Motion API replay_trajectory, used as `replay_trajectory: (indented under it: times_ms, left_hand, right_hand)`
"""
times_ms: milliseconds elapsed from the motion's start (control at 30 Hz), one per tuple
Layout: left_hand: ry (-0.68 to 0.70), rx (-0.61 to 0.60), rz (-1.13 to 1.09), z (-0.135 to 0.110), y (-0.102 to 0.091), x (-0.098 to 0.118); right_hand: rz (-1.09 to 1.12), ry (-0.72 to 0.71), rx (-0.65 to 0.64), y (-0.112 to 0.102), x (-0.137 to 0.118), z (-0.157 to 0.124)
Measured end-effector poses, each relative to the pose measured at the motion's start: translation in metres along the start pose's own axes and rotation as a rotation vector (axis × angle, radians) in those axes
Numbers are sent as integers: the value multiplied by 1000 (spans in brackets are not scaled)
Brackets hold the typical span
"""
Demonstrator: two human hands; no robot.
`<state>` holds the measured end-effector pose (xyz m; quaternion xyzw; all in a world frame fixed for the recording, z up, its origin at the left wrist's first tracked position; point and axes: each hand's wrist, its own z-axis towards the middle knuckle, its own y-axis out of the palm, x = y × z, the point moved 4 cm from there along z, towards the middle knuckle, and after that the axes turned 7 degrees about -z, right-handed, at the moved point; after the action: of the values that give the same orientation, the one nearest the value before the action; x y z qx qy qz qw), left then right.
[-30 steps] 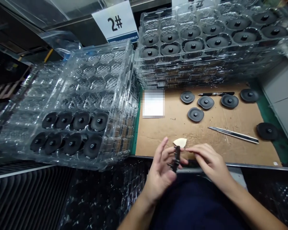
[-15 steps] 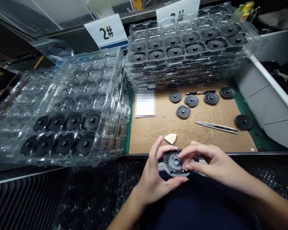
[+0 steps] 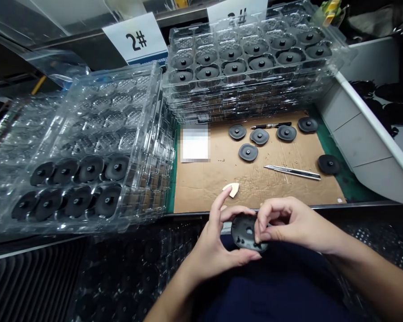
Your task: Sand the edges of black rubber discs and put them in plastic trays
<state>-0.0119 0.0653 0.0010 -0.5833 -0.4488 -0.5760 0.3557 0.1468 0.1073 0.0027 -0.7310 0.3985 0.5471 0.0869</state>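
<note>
Just in front of a brown cardboard sheet (image 3: 255, 188), the left hand (image 3: 215, 241) and right hand (image 3: 292, 223) grip a round black disc (image 3: 243, 231) between curled fingers, partly closed on its rim; a small cream wedge (image 3: 232, 189) lies on the cardboard just beyond.

Black disc (image 3: 244, 230) in both hands (image 3: 215, 243) (image 3: 290, 222)

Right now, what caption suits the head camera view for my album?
Left hand and right hand hold a black disc near a cardboard sheet and stacked clear trays of similar discs.
</note>
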Motion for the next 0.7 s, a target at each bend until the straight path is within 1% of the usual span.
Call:
replay_trajectory:
  times_ms: [133, 200, 267, 333, 367, 467, 700]
  left_hand:
    - [53, 15, 88, 6, 0, 3]
    - [93, 55, 168, 8, 0, 7]
    - [148, 104, 270, 10, 0, 13]
    - [201, 145, 380, 10, 0, 18]
    - [221, 160, 431, 10, 1, 19]
    - [277, 181, 559, 10, 3, 22]
    - [451, 169, 787, 10, 6, 30]
  right_hand:
    - [-73, -83, 216, -9, 2, -12]
    - [-189, -127, 303, -11, -3, -17]
    - [-366, -155, 364, -10, -9, -22]
    - [-509, -186, 398, -8, -15, -25]
    - [-548, -200, 404, -7, -17, -25]
    - [-597, -220, 421, -7, -19, -26]
    - [-654, -223, 431, -9, -20, -25]
